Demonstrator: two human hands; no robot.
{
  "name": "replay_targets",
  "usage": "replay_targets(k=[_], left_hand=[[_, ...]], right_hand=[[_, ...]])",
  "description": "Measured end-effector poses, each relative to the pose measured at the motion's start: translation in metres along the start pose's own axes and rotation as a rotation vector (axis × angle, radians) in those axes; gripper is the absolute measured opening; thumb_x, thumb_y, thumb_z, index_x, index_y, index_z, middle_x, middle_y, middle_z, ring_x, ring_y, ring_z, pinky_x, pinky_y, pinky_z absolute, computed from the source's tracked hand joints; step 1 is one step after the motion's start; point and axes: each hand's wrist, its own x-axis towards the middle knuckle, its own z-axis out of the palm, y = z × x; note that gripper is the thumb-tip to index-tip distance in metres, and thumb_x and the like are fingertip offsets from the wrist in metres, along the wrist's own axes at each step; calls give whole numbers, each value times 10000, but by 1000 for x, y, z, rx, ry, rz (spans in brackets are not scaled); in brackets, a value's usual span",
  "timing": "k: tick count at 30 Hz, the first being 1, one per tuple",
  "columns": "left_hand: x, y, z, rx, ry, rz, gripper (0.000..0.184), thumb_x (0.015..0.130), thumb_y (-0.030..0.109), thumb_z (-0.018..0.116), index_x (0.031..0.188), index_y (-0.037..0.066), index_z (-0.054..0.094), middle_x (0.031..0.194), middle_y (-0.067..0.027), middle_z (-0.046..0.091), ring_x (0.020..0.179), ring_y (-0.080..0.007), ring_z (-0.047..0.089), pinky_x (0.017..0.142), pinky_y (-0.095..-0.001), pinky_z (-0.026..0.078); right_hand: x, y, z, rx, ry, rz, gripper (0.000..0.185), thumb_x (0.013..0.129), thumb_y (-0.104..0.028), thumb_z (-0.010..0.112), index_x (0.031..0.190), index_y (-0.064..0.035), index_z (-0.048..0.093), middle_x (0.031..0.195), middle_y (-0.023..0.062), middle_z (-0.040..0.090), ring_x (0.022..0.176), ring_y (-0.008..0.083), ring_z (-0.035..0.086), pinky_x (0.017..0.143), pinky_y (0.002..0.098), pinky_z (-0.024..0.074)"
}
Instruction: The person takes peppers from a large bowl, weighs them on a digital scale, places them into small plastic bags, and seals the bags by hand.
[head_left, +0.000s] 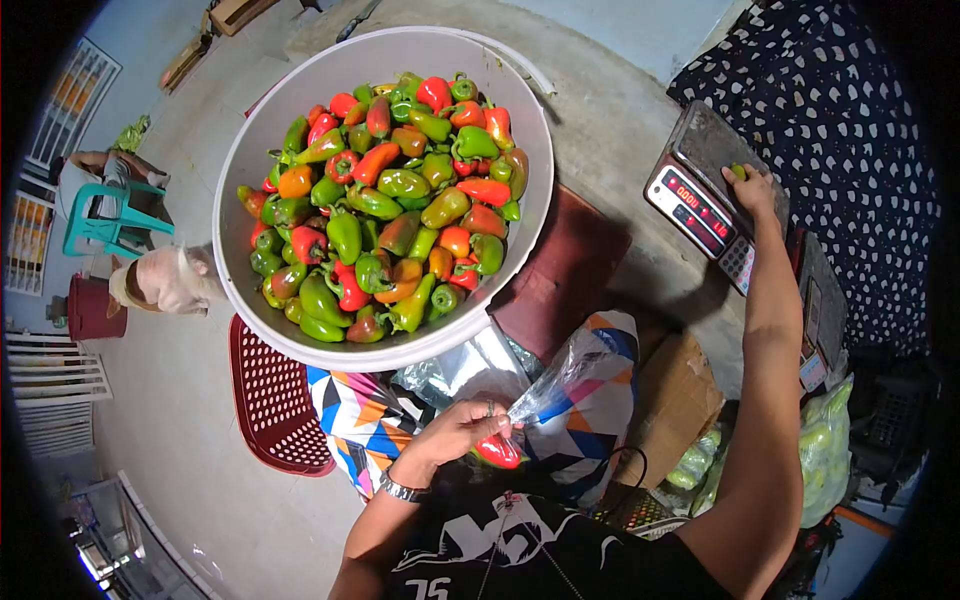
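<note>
My left hand (462, 432) is closed on the gathered neck of a clear plastic bag (552, 392). A red pepper (498, 452) shows just below its fingers, seemingly inside the plastic. At the right, my right hand (757, 192) is over the metal platform of a digital scale (692, 212) with lit red digits. Its fingers are around a small yellow-green pepper (739, 172), mostly hidden by the hand. In front of me, a large white tub (232, 215) holds many red, green and orange peppers (385, 205).
A dark red perforated basket (275, 410) stands below the tub. A cardboard box (680, 405) and bagged green produce (828, 445) lie by my right arm. Further left are a teal chair (110, 215) with a person, and a maroon bucket (97, 307). Dark patterned cloth (830, 120) hangs behind the scale.
</note>
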Motion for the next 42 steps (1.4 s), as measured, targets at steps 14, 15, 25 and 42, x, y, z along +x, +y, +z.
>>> replay_targets(k=[14,15,25,42], left_hand=[[-4,-23,-7,-35,14,70,260,1066,206,595,946,2,701,1016,-37,710,1035,-130,624,942,-300,466],[-3,-20,-5,-32,16,65,262,1066,210,596,946,3,701,1016,-36,710,1029,-128,621,938,-299,466],[1,-13,8,4,-8,63,254,1067,188,598,928,-3,690,998,-43,715,1079,-156,642,947,-303,470],[5,-1,9,72,-5,85,218,1043,141,603,900,6,696,916,-33,692,921,-125,620,870,-292,488]], right_hand=[[-81,-94,-49,362,837,-498,471,868,-432,781,1195,-100,716,1289,192,648,1253,365,568,1063,476,450],[-121,-133,-69,554,887,-755,259,873,-266,794,1032,-70,735,1111,137,714,1121,305,637,991,441,491],[-351,-350,-34,-397,-321,-1361,519,826,-368,780,1200,-15,708,1182,239,708,1130,360,684,959,441,545],[-435,-376,-39,500,-138,-1295,551,763,-355,870,1223,-103,704,1561,361,291,1296,516,525,1096,532,475]])
